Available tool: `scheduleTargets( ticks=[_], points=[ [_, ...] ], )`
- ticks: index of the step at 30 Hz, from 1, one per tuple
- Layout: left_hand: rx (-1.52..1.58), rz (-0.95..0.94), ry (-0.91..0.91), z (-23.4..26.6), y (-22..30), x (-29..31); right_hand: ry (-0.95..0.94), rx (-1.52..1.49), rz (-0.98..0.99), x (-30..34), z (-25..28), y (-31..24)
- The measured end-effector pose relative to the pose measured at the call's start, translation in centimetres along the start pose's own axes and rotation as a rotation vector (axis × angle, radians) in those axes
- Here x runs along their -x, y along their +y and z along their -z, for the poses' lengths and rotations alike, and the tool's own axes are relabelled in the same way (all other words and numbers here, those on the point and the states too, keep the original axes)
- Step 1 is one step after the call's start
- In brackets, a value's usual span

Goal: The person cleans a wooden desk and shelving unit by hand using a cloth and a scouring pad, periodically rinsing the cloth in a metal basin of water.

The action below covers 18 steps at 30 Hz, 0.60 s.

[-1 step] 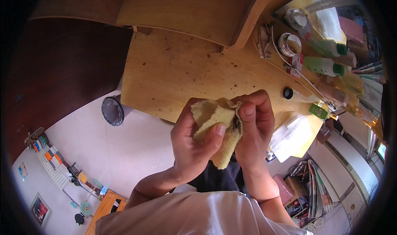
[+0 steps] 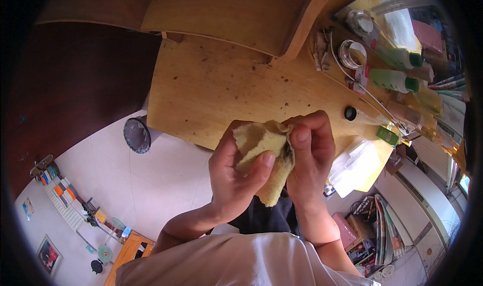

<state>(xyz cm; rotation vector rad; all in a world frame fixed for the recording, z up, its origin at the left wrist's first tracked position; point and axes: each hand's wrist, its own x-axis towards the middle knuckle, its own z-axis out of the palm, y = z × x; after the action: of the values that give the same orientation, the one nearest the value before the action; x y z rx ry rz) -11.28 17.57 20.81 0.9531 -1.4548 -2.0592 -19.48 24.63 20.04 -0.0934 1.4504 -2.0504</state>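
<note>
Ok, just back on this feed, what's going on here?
A person holds a crumpled yellow cloth in both hands, held up by the wooden table. The left hand pinches one side with its thumb on top; the right hand grips the other. A dark patch shows in the folds by the right thumb; I can't tell what it is. Dark specks dot the tabletop, and a small black ring-shaped thing sits to the right.

Pale yellow cloth [image 2: 271, 141], fuzzy-looking, crumpled and folded over on itself, dark patch near its right edge, uneven upper-left edge, lower end hanging down to a blunt tip, gripped from both sides, near the frame's centre
</note>
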Motion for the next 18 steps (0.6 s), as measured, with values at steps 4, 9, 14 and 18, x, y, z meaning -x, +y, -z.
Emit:
scheduleTargets(
  ticks=[4, 9, 14, 18],
  points=[
    [-0.137, -0.072, -0.109, 0.7, 0.0, -0.5, -0.026, 0.404, 0.254, 0.1, 0.1, -0.5],
    [0.172, 0.188, -0.056, 0.5, 0.0, -0.4, -0.082, 0.566, 0.401, -0.4, 0.5, -0.7],
    [0.234, 0.168, -0.122, 0.1, -0.4, 0.1, -0.198, 0.602, 0.499, -0.1, 1.0, 0.0],
    [-0.011, -0.035, -0.138, 0.2, -0.8, 0.4, -0.162, 0.350, 0.183, -0.1, 0.7, -0.5]
  ],
)
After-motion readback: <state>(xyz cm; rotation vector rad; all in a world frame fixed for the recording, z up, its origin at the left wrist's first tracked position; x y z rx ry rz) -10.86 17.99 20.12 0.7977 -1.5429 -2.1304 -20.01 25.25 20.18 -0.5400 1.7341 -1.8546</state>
